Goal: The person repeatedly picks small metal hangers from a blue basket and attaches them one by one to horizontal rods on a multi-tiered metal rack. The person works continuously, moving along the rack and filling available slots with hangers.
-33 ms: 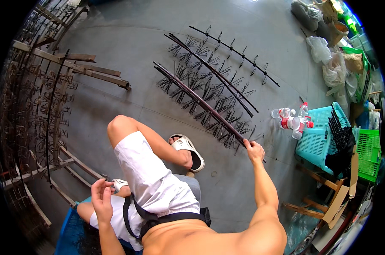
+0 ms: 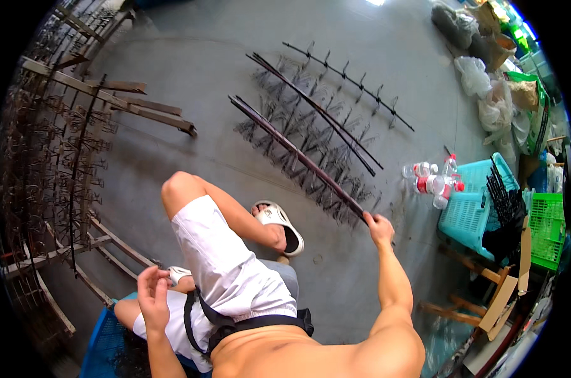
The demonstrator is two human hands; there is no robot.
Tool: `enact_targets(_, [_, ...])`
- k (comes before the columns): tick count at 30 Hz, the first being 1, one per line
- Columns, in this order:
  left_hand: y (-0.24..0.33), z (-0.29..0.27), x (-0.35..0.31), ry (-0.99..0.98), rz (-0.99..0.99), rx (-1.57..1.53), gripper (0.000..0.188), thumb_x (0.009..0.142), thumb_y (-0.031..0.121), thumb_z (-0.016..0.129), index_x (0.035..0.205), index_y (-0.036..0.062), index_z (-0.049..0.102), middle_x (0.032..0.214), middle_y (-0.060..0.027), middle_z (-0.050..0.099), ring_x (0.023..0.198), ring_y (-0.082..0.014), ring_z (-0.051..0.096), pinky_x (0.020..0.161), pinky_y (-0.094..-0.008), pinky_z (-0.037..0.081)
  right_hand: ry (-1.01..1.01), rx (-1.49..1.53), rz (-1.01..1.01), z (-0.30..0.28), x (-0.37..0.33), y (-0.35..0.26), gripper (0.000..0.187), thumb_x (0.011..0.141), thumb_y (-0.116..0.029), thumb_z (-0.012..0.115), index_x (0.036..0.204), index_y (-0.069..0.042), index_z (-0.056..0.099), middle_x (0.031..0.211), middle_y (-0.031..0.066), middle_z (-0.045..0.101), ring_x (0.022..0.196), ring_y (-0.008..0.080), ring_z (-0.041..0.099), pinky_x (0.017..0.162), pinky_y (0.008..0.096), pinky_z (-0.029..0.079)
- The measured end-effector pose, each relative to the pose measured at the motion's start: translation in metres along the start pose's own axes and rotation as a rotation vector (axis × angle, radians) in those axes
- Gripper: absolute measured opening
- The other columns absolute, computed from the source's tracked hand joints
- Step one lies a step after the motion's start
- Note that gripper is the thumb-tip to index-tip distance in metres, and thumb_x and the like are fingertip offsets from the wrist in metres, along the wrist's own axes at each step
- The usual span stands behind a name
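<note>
My right hand (image 2: pixel 379 229) is closed around the near end of a long dark bundle of rods (image 2: pixel 298 154), which slants away to the upper left. Rows of thin dark wire hooks (image 2: pixel 279 148) stick out along the rods and look smeared by motion. Two more dark rods (image 2: pixel 320 110), crossing at a narrow angle, lie just beyond. Farther off is a single rod (image 2: pixel 348 80) with wire loops spaced along it. Beside my left thigh, my left hand (image 2: pixel 152 299) is raised with loosely bent fingers apart from the thumb, and nothing shows in it.
At the left stands a rack (image 2: pixel 77 79) crowded with hooked rods. Plastic bottles (image 2: pixel 432 183) are beside a turquoise basket (image 2: pixel 465 214) on a wooden stool (image 2: pixel 468 309). A green crate (image 2: pixel 546 230) and plastic bags (image 2: pixel 496 110) line the right side. A blue basket (image 2: pixel 103 340) sits lower left.
The wire hooks have gone from sharp to blurred, and the rods have shifted very slightly. My right hand keeps its grip, a touch lower; my left hand has hardly moved.
</note>
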State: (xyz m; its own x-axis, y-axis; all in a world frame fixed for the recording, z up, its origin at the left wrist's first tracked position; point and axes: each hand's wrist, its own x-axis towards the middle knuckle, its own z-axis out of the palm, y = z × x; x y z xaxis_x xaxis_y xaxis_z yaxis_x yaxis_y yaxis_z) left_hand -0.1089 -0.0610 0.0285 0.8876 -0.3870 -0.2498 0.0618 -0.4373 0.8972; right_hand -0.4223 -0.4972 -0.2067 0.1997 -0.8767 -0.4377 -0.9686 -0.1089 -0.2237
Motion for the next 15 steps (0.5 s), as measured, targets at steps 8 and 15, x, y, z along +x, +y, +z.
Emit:
enact_targets(8, [0.006,-0.003,0.013,0.007,0.032,-0.146,0.022,0.09,0.006,0.049,0.111,0.001,0.051,0.093,-0.0062,0.059,0.077,-0.0115,0.055,0.072,-0.025,0.047,0.254,-0.02,-0.143,-0.025,-0.028,-0.028,0.053,0.069,-0.066,0.06,0.077,-0.015,0.07,0.069,0.0091,0.066,0.069,0.0314,0.064,0.065,0.0408,0.048])
enact_targets(15, [0.035,0.019,0.039,-0.286,0.163,-0.163,0.024,0.088,0.003,0.054,0.111,-0.0021,0.051,0.097,-0.0087,0.061,0.087,-0.0139,0.059,0.08,-0.0265,0.048,0.184,0.008,-0.129,0.002,-0.047,-0.097,0.06,0.073,-0.071,0.052,0.077,-0.013,0.067,0.073,0.0121,0.065,0.076,0.0339,0.063,0.067,0.0412,0.047])
